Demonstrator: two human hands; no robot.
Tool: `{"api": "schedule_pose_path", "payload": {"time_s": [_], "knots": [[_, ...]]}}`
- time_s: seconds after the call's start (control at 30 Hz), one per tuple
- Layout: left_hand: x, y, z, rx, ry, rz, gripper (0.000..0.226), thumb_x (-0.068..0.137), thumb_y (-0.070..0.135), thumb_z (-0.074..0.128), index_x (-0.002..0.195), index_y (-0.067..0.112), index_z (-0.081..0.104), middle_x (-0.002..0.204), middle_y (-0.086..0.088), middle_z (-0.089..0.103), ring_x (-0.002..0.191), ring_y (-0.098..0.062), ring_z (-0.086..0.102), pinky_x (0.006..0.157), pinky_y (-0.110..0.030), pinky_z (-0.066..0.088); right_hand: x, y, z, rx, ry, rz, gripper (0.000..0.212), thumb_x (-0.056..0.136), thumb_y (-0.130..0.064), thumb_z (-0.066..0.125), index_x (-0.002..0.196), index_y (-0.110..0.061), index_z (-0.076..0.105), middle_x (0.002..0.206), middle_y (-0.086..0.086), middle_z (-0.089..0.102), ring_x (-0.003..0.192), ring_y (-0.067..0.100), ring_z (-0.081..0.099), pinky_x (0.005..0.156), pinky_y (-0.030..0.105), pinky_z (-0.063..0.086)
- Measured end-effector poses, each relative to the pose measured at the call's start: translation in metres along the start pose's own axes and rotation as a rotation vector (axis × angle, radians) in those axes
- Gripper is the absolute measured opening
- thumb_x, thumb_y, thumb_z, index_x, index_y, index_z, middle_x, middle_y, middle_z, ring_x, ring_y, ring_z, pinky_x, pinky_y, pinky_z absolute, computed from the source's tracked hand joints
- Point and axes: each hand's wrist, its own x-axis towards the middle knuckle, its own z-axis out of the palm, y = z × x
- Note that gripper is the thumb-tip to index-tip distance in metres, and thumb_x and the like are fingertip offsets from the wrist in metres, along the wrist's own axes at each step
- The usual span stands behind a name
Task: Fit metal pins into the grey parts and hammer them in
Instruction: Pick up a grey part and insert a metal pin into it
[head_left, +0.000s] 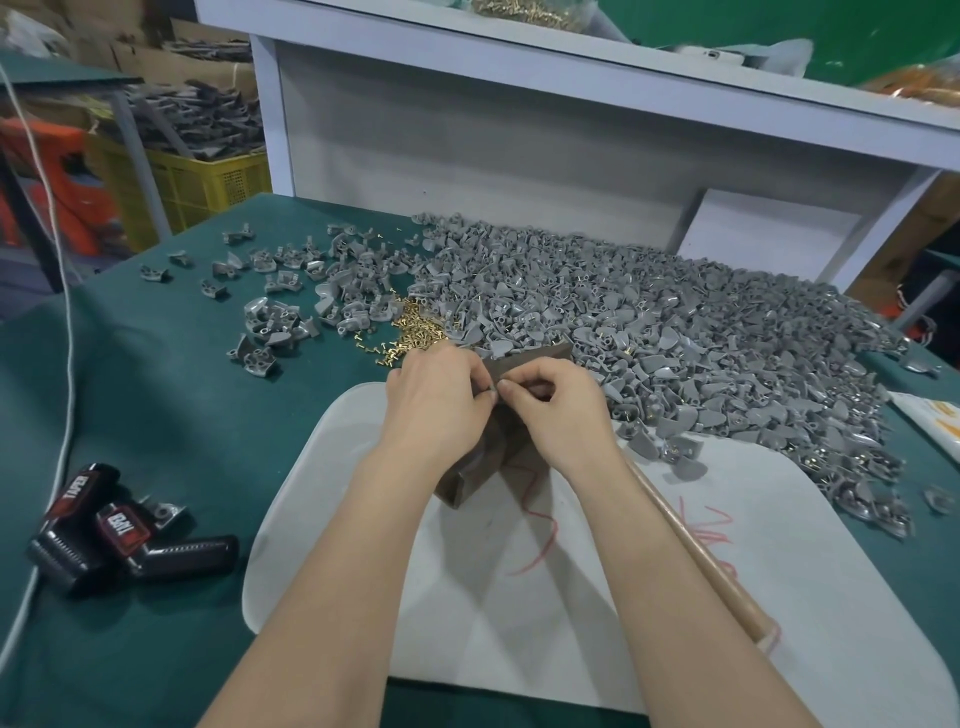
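My left hand (441, 400) and my right hand (556, 410) meet fingertip to fingertip over a dark brown block (493, 457) on the white board (675, 597). Between the fingertips sits a small grey part (492, 385); both hands pinch around it, and whether a pin is held there cannot be told. A heap of brass pins (413, 332) lies just beyond my left hand. A big pile of grey parts (675, 332) covers the table to the right and behind. A wooden hammer handle (696, 551) lies on the board under my right forearm; its head is hidden.
Scattered grey parts (275, 312) lie at the back left on the green table cover (156, 415). Two black tape dispensers (114, 535) and a white cord (62, 415) lie at the left. A white shelf unit (519, 130) closes the back. Red string (540, 530) lies on the board.
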Motion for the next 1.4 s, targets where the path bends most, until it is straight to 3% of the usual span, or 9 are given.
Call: {"api": "schedule_pose_path", "payload": {"time_s": [0.2, 0.4, 0.57, 0.7, 0.77, 0.83, 1.1, 1.4], "knots": [[0.0, 0.0, -0.001, -0.005, 0.004, 0.005, 0.005, 0.087, 0.029, 0.063, 0.084, 0.027, 0.067, 0.106, 0.0, 0.062, 0.108, -0.028, 0.051, 0.087, -0.037, 0.039, -0.001, 0.0, -0.003, -0.076, 0.03, -0.081, 0.01, 0.087, -0.016, 0.064, 0.089, -0.016, 0.074, 0.093, 0.002, 0.064, 0.082, 0.01, 0.056, 0.076, 0.02, 0.04], [-0.001, 0.0, -0.001, -0.006, 0.005, 0.012, 0.007, 0.087, 0.028, 0.062, 0.082, 0.027, 0.067, 0.107, -0.001, 0.061, 0.109, -0.027, 0.05, 0.086, -0.037, 0.039, -0.002, 0.0, -0.001, -0.048, 0.024, -0.082, 0.009, 0.085, -0.016, 0.066, 0.084, -0.021, 0.073, 0.085, -0.011, 0.052, 0.073, -0.004, 0.051, 0.069, 0.005, 0.036], [-0.001, 0.0, -0.002, -0.004, 0.001, 0.009, 0.007, 0.088, 0.028, 0.062, 0.085, 0.026, 0.068, 0.107, -0.001, 0.061, 0.109, -0.027, 0.05, 0.087, -0.037, 0.039, -0.002, -0.002, -0.002, -0.071, 0.021, -0.04, 0.016, 0.085, -0.016, 0.065, 0.075, -0.028, 0.062, 0.089, -0.002, 0.055, 0.072, 0.001, 0.051, 0.071, 0.015, 0.036], [-0.001, 0.001, -0.002, -0.011, 0.004, 0.013, 0.007, 0.088, 0.027, 0.062, 0.083, 0.026, 0.068, 0.104, -0.001, 0.061, 0.106, -0.027, 0.051, 0.087, -0.038, 0.042, -0.006, -0.006, -0.004, -0.158, 0.015, -0.084, 0.009, 0.087, -0.014, 0.063, 0.08, -0.02, 0.063, 0.094, -0.002, 0.052, 0.082, 0.011, 0.054, 0.078, 0.01, 0.04], [-0.001, 0.001, -0.001, -0.008, 0.003, 0.016, 0.008, 0.088, 0.026, 0.062, 0.083, 0.025, 0.068, 0.104, -0.001, 0.06, 0.106, -0.027, 0.051, 0.086, -0.038, 0.042, -0.007, -0.009, -0.004, -0.294, 0.019, -0.142, 0.006, 0.089, -0.016, 0.06, 0.087, -0.014, 0.066, 0.1, 0.001, 0.052, 0.095, 0.021, 0.053, 0.089, 0.032, 0.043], [-0.001, 0.001, -0.001, -0.001, 0.002, 0.019, 0.007, 0.088, 0.025, 0.062, 0.085, 0.024, 0.068, 0.105, -0.002, 0.06, 0.106, -0.029, 0.05, 0.085, -0.037, 0.04, -0.007, -0.013, -0.006, -0.436, 0.025, -0.212, 0.01, 0.09, -0.016, 0.057, 0.092, -0.011, 0.066, 0.104, 0.004, 0.052, 0.1, 0.025, 0.048, 0.089, 0.04, 0.04], [-0.001, 0.0, -0.001, 0.037, -0.001, 0.049, 0.011, 0.089, 0.024, 0.06, 0.092, 0.017, 0.068, 0.106, -0.006, 0.058, 0.104, -0.032, 0.049, 0.081, -0.037, 0.04, 0.003, -0.032, -0.011, -0.733, -0.092, -0.326, 0.013, 0.091, -0.011, 0.051, 0.096, -0.012, 0.063, 0.095, 0.001, 0.046, 0.1, 0.024, 0.049, 0.07, 0.024, 0.027], [-0.002, 0.001, -0.002, 0.028, 0.004, 0.057, 0.011, 0.089, 0.024, 0.059, 0.087, 0.017, 0.068, 0.101, -0.005, 0.058, 0.101, -0.032, 0.05, 0.079, -0.037, 0.041, 0.004, -0.032, -0.008, -0.776, -0.086, -0.339, 0.012, 0.092, -0.012, 0.052, 0.099, -0.012, 0.062, 0.104, 0.004, 0.053, 0.099, 0.023, 0.051, 0.068, 0.023, 0.027]]}}
